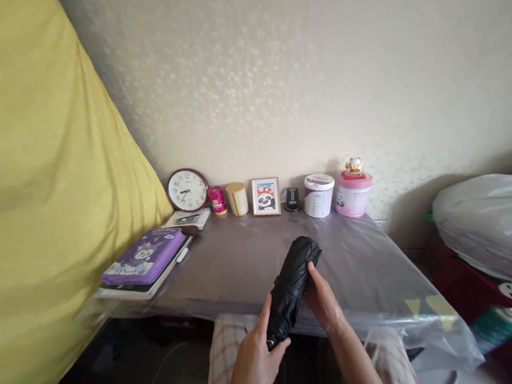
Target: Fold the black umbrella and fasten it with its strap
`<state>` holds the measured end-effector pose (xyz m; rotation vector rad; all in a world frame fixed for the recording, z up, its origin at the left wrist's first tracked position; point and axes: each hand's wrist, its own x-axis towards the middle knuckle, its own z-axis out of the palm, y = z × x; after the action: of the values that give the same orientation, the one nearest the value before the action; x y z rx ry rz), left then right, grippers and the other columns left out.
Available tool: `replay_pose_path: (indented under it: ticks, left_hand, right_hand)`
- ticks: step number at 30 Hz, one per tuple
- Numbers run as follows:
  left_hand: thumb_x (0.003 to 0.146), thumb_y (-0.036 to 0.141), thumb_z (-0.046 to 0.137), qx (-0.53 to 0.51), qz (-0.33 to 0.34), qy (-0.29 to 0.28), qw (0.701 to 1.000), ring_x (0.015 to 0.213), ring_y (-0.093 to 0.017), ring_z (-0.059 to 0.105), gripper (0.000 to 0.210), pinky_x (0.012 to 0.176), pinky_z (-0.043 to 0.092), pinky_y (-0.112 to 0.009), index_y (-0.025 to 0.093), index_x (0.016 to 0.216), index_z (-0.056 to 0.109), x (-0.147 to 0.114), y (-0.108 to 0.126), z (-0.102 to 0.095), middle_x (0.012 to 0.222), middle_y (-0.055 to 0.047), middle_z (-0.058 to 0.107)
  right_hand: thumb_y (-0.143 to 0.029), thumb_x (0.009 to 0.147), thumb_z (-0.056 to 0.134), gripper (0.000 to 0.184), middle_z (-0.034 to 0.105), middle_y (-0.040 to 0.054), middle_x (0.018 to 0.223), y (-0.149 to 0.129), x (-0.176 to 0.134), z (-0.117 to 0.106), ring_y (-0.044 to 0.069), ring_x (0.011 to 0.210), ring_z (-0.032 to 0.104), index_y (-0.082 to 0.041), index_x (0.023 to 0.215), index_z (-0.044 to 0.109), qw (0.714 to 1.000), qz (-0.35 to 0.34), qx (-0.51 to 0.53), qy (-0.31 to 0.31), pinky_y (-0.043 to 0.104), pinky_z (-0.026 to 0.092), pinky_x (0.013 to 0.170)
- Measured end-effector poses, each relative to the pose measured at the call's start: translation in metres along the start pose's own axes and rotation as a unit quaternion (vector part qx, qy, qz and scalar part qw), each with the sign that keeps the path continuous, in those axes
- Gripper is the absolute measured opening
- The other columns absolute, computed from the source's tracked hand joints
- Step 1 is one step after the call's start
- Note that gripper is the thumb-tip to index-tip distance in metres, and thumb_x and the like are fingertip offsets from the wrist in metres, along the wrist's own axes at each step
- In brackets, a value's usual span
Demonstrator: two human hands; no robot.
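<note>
A folded black umbrella [293, 283] slants up and to the right over the table's front edge, held in both hands. My left hand [255, 355] is closed round its lower end, where a bit of shiny metal shows by the handle. Higher up, my right hand [322, 298] grips the umbrella's right side, the thumb lying along the black cloth and the other fingers hidden behind it. The canopy is furled, with loose folds near the middle.
The table [240, 255] has a clear plastic cover. Along the wall stand a clock [188, 189], a framed panda picture [266, 197], a white tub [319, 196] and a pink tub [353, 196]. A purple zip case [146, 257] lies on books at left. A yellow curtain [42, 179] hangs beside them.
</note>
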<state>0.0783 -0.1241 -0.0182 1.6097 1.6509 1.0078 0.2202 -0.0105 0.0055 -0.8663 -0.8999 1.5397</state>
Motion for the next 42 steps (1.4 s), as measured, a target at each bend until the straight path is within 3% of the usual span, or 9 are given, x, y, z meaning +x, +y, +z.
replay_pose_path:
  ticks: [3, 7, 10, 19, 24, 28, 32, 36, 42]
  left_hand:
    - [0.080, 0.021, 0.054, 0.037, 0.002, 0.025, 0.999, 0.116, -0.015, 0.051, 0.077, 0.092, 0.041, -0.024, 0.032, 0.142, 0.011, 0.004, -0.002, -0.002, 0.130, 0.000, 0.051]
    - [0.080, 0.021, 0.055, 0.104, -0.022, 0.039, 0.994, 0.107, -0.017, 0.057, 0.076, 0.085, 0.043, -0.025, 0.029, 0.143, 0.012, 0.010, -0.006, -0.005, 0.122, -0.003, 0.057]
    - [0.081, 0.023, 0.055, 0.161, -0.045, 0.031, 0.986, 0.101, -0.020, 0.060, 0.075, 0.079, 0.043, -0.025, 0.029, 0.143, 0.012, 0.014, -0.010, -0.006, 0.115, -0.005, 0.061]
    - [0.084, 0.022, 0.046, 0.239, -0.069, -0.029, 0.968, 0.093, -0.019, 0.060, 0.075, 0.076, 0.041, -0.024, 0.022, 0.144, 0.001, 0.013, -0.014, -0.001, 0.118, -0.009, 0.058]
    - [0.086, 0.019, 0.040, 0.245, -0.048, -0.044, 0.967, 0.093, -0.017, 0.060, 0.072, 0.076, 0.041, -0.023, 0.021, 0.144, -0.001, 0.007, -0.007, -0.002, 0.119, -0.009, 0.056]
    - [0.087, 0.018, 0.033, 0.253, -0.028, -0.046, 0.966, 0.091, -0.017, 0.059, 0.065, 0.077, 0.042, -0.025, 0.023, 0.144, 0.003, 0.004, -0.011, 0.002, 0.118, -0.009, 0.055]
    - [0.086, 0.017, 0.033, 0.249, -0.021, -0.039, 0.967, 0.094, -0.018, 0.058, 0.065, 0.079, 0.041, -0.026, 0.023, 0.144, 0.005, 0.004, -0.016, 0.006, 0.117, -0.009, 0.054]
    - [0.085, 0.016, 0.035, 0.229, -0.019, -0.046, 0.972, 0.097, -0.018, 0.056, 0.066, 0.082, 0.040, -0.025, 0.022, 0.144, 0.006, 0.005, -0.017, 0.006, 0.119, -0.009, 0.053]
    - [0.085, 0.016, 0.034, 0.213, -0.037, -0.055, 0.975, 0.100, -0.018, 0.056, 0.066, 0.083, 0.040, -0.024, 0.020, 0.144, 0.007, 0.006, -0.018, 0.006, 0.123, -0.010, 0.051]
  right_hand:
    - [-0.051, 0.074, 0.059, 0.052, 0.060, 0.0112, 0.112, 0.005, -0.003, -0.005, 0.025, 0.101, 0.057, -0.015, 0.112, 0.056, 0.999, 0.016, -0.042, -0.004, 0.036, 0.049, 0.080]
    - [-0.048, 0.070, 0.065, 0.051, 0.060, 0.0104, 0.111, 0.012, -0.001, -0.019, 0.024, 0.102, 0.056, -0.016, 0.108, 0.057, 0.974, -0.107, -0.194, 0.052, 0.038, 0.044, 0.089]
    - [-0.047, 0.073, 0.061, 0.042, 0.064, 0.0094, 0.100, 0.018, 0.002, -0.026, 0.022, 0.095, 0.057, -0.015, 0.100, 0.061, 0.953, -0.147, -0.259, 0.057, 0.038, 0.042, 0.090]
    - [-0.047, 0.071, 0.061, 0.038, 0.065, 0.0101, 0.092, 0.035, 0.005, -0.019, 0.020, 0.079, 0.062, -0.015, 0.092, 0.063, 0.969, -0.118, -0.218, 0.025, 0.035, 0.050, 0.075]
    - [-0.044, 0.076, 0.058, 0.034, 0.065, 0.0091, 0.092, 0.038, 0.003, -0.011, 0.018, 0.079, 0.061, -0.015, 0.094, 0.062, 0.958, -0.130, -0.254, 0.020, 0.032, 0.049, 0.076]
    - [-0.040, 0.081, 0.053, 0.029, 0.064, 0.0077, 0.089, 0.037, -0.001, 0.001, 0.018, 0.079, 0.060, -0.016, 0.096, 0.062, 0.917, -0.182, -0.354, 0.008, 0.028, 0.047, 0.072]
    - [-0.038, 0.081, 0.053, 0.026, 0.060, 0.0065, 0.087, 0.037, -0.004, 0.015, 0.016, 0.073, 0.057, -0.017, 0.095, 0.060, 0.845, -0.243, -0.476, 0.007, 0.028, 0.046, 0.069]
    - [-0.040, 0.078, 0.057, 0.025, 0.058, 0.0057, 0.088, 0.039, -0.002, 0.025, 0.019, 0.079, 0.057, -0.019, 0.092, 0.056, 0.777, -0.250, -0.577, 0.029, 0.028, 0.046, 0.067]
    - [-0.037, 0.077, 0.057, 0.022, 0.058, 0.0050, 0.085, 0.043, 0.001, 0.027, 0.019, 0.080, 0.058, -0.020, 0.090, 0.054, 0.735, -0.276, -0.617, 0.046, 0.027, 0.045, 0.065]
